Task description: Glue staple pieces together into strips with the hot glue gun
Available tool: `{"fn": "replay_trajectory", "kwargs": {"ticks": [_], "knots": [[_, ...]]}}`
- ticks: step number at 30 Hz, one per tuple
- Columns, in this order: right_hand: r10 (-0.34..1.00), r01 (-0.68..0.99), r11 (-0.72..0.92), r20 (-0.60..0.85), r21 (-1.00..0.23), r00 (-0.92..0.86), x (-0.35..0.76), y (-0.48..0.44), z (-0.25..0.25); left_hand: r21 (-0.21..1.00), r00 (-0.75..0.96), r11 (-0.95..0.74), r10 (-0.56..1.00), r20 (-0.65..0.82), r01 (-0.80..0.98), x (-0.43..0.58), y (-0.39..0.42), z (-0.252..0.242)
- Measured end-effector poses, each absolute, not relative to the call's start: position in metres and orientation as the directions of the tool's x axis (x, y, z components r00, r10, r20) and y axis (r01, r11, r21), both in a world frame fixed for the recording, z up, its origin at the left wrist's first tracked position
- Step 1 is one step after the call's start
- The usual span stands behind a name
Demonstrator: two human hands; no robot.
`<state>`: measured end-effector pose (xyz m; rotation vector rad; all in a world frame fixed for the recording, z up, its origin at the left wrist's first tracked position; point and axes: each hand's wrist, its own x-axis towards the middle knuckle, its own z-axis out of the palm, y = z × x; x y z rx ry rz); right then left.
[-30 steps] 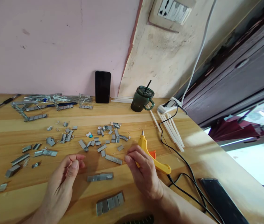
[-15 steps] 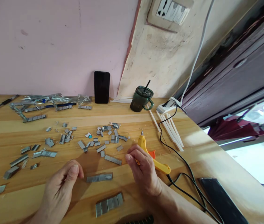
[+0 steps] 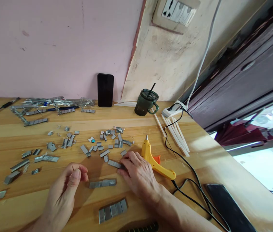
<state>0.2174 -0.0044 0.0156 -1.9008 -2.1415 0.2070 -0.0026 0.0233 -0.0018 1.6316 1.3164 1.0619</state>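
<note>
The fingers (image 3: 129, 158) of the right hand (image 3: 138, 175) touch a grey strip (image 3: 113, 163), whether clamped cannot be told; the left hand (image 3: 62, 191), fingers together, is well apart from the bench (image 3: 18, 206)'s back edge.

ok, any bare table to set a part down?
Right side: between white sticks, flat phone and the table's edge. Lower left: below metal pieces, beside left hand. Crowded: middle, strewn with more pieces; right hand there, glue gun alongside.
</note>
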Motion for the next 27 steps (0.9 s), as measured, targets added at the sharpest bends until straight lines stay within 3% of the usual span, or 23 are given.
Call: {"fn": "replay_trajectory", "kwargs": {"ticks": [7,16,23,25,27], "knots": [[0.987,0.952,0.140,0.111,-0.271,-0.114,0.2163,-0.0028,0.0124,0.931,0.133,-0.166,0.983,0.129,0.326,-0.0041,0.0236,-0.0086],[0.869,0.834,0.393,0.454,-0.388,-0.199,0.2213,-0.0086,0.0090,0.925,0.119,-0.152,0.986,0.117,0.348,-0.0038,0.0211,-0.0053],[0.804,0.795,0.479,0.549,-0.372,-0.228,0.2202,-0.0107,0.0112,0.918,0.156,-0.148,0.983,0.096,0.369,-0.0032,0.0219,-0.0072],[0.814,0.784,0.474,0.540,-0.402,-0.214,0.2195,-0.0100,0.0105,0.925,0.149,-0.138,0.985,0.090,0.355,-0.0035,0.0217,-0.0091],[0.853,0.737,0.428,0.503,-0.523,-0.138,0.2183,-0.0091,0.0106,0.930,0.147,-0.129,0.986,0.083,0.345,-0.0041,0.0211,-0.0105]]}}
